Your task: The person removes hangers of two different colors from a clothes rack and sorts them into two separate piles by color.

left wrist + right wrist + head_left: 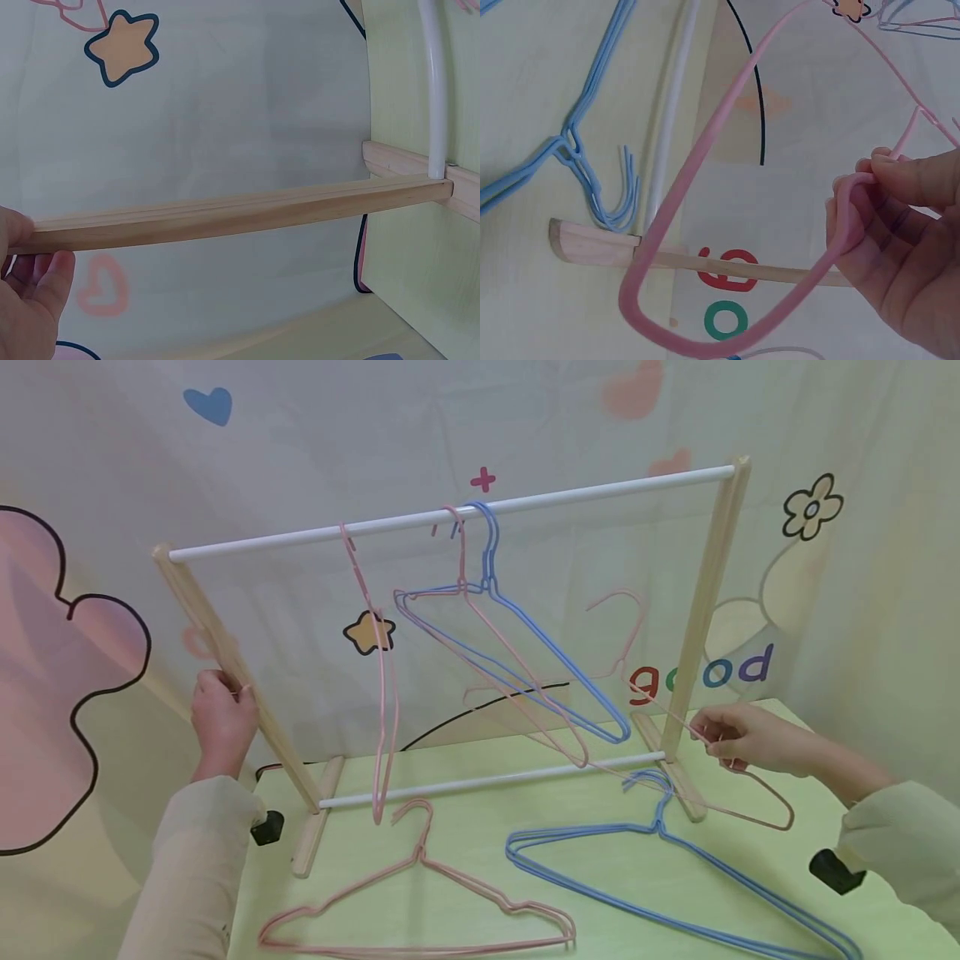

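A wooden rack with a white top rod [600,489] stands on a green table [472,835]. My left hand [225,710] grips the rack's left post [281,747]; in the left wrist view the left hand [30,292] curls round that post [225,214]. My right hand [716,735] pinches a pink wire hanger [776,818] beside the right post [701,610], held tilted in the air. The right wrist view shows the right hand [911,240] with fingers and thumb on the pink hanger [679,206]. Pink and blue hangers [525,668] hang on the rod.
A single pink hanger [384,693] hangs left of centre. Pink hangers [420,902] and blue hangers [675,877] lie on the table in front of the rack. Black clamps [266,827] [834,870] sit at the table's edges. A patterned curtain hangs behind.
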Motion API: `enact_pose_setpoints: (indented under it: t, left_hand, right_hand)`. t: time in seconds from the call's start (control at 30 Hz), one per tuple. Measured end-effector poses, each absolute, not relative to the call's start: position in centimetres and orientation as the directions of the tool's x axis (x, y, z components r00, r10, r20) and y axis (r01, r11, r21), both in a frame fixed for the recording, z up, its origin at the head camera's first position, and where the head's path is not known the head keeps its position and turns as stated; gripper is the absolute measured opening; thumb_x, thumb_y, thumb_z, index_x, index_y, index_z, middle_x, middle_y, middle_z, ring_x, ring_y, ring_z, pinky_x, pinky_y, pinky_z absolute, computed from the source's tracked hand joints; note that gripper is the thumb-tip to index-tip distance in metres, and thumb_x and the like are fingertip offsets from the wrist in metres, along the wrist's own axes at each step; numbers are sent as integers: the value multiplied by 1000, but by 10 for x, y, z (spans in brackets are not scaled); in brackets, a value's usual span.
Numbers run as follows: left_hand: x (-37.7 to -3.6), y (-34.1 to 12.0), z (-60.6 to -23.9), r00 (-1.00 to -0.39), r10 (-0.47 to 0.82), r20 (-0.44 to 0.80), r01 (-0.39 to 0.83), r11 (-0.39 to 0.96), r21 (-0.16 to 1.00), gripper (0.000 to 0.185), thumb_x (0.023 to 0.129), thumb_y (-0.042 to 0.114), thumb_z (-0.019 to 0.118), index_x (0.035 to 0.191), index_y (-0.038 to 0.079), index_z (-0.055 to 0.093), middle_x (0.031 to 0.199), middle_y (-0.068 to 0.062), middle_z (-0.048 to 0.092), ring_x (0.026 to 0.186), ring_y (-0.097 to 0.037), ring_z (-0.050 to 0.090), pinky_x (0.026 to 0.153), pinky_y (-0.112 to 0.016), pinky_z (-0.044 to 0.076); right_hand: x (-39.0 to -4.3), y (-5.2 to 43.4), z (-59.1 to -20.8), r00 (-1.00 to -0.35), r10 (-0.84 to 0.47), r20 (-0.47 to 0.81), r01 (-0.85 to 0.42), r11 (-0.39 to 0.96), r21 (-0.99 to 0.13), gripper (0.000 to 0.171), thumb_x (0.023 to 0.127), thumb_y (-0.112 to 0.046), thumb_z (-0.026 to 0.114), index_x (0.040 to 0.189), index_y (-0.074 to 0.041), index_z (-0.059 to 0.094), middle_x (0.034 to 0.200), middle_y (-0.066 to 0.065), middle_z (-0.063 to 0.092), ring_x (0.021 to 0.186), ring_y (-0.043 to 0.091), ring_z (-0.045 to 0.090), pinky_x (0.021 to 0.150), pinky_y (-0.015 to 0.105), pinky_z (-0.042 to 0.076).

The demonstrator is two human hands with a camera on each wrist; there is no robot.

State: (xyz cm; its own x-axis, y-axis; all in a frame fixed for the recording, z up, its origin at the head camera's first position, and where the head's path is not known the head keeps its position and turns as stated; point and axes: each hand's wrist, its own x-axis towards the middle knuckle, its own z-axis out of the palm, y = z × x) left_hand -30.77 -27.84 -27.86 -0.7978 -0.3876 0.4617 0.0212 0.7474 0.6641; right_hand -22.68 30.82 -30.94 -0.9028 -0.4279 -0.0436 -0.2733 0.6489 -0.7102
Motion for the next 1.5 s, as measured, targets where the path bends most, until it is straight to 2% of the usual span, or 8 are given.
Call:
enact_pose_setpoints:
  t: [0.4, 0.7, 0.93, 1.27, 1.5]
  left_hand:
    - [-310, -281, -280, -799, -381, 465, 20, 756, 654, 28, 89, 13, 41, 109, -6, 37, 106, -25, 43, 96, -41, 44, 83, -48, 36]
    - [-310, -281, -280, -790, -385, 477, 26, 756, 654, 28, 88, 12, 42, 108, -7, 37, 103, -25, 44, 95, -41, 44, 82, -48, 36]
    - [-311, -280, -281, -788, -390, 477, 23, 755, 655, 28, 88, 13, 42, 108, -6, 38, 104, -25, 44, 95, -40, 44, 82, -48, 36]
    - [-310, -282, -280, -797, -387, 464, 22, 749, 662, 28, 89, 13, 42, 108, -6, 37, 105, -24, 43, 96, -39, 43, 82, -46, 35]
    - [-312, -283, -279, -794, -385, 470, 24, 754, 656, 26, 88, 13, 43, 105, -5, 37, 102, -22, 43, 94, -37, 43, 79, -44, 35]
  right_hand:
    - [-233, 294, -338, -825, -544, -156, -214, 555, -804, 10, 85, 2, 46, 95, 2, 46, 72, 5, 41, 57, 10, 44, 49, 21, 40]
    - [-233, 280, -362, -734, -659, -163, -193, 432, -881, 3, 87, 2, 43, 90, 2, 45, 71, 2, 43, 54, 8, 44, 48, 18, 40]
    - [-233, 268, -370, -722, -659, -212, -132, 432, -892, 8, 86, -1, 47, 94, 1, 46, 72, 2, 43, 55, 9, 44, 48, 18, 40]
    - [-232, 247, -379, -662, -717, -217, -156, 415, -897, 8, 86, -3, 48, 94, 1, 48, 71, 3, 43, 54, 10, 44, 47, 18, 38]
    - [-233, 231, -385, -660, -718, -223, -149, 416, -897, 8, 85, -1, 50, 93, -1, 51, 70, 2, 45, 54, 10, 46, 47, 19, 41]
